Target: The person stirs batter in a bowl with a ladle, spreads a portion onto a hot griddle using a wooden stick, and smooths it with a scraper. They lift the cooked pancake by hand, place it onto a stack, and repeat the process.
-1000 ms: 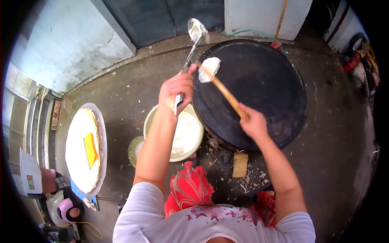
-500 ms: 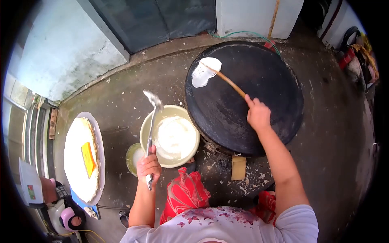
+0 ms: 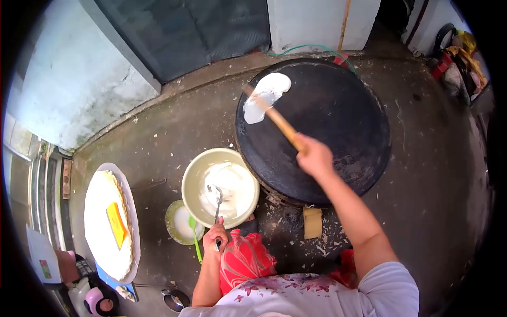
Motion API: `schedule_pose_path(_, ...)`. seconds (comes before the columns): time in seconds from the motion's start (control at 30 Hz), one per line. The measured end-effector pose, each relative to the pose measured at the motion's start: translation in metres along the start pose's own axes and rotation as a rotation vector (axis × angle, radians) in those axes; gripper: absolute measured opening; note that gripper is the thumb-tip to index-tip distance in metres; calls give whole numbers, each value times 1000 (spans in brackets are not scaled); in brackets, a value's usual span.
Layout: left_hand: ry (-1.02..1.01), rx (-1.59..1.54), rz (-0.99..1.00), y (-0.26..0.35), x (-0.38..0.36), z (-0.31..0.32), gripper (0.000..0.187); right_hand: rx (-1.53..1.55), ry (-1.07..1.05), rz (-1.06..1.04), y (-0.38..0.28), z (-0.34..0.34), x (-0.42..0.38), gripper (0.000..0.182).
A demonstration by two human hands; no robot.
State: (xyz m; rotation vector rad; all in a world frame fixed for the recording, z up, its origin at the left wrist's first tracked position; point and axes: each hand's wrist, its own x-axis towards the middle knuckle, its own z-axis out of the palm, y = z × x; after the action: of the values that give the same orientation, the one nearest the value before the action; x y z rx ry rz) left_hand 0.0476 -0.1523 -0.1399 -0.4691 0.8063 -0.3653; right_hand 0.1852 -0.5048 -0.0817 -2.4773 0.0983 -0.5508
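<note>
My left hand (image 3: 215,236) is closed around the handle of a metal ladle (image 3: 218,203). Its head rests in white batter (image 3: 231,182) inside a cream-coloured bowl (image 3: 189,177). My right hand (image 3: 315,156) grips a wooden batter spreader (image 3: 281,124), slightly blurred, over a large round black griddle (image 3: 322,116). The spreader's far end is at a white patch of batter (image 3: 273,84) near the griddle's upper left edge; whether it touches is hard to tell. Beside the bowl stands a small green bowl (image 3: 171,224) of whitish liquid, with a green spoon (image 3: 195,232) across its rim.
At the left lies a stack of pale flatbreads (image 3: 100,222) with a yellow-orange piece (image 3: 116,224) on top. A tan block (image 3: 312,223) and scattered flakes lie below the griddle. A green hose (image 3: 306,47) runs behind it, near a dark door (image 3: 185,37).
My left hand has lowered the ladle from above the bowl's rim into the batter. My right hand has moved left with the spreader, and the batter patch on the griddle has lengthened.
</note>
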Motion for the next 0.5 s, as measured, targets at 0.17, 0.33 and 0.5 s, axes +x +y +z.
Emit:
schedule_pose_path(0.17,64,39,47,-7,2,5,30,-511,-84,12,25,-6,47,49)
schedule_pose_path(0.33,87,97,43,-1,7,2,29,-114,-22,16,13,1,11,44)
schedule_pose_path(0.5,135,30,-8,2,9,2,30,-487,-99,227,41,-24,54,43)
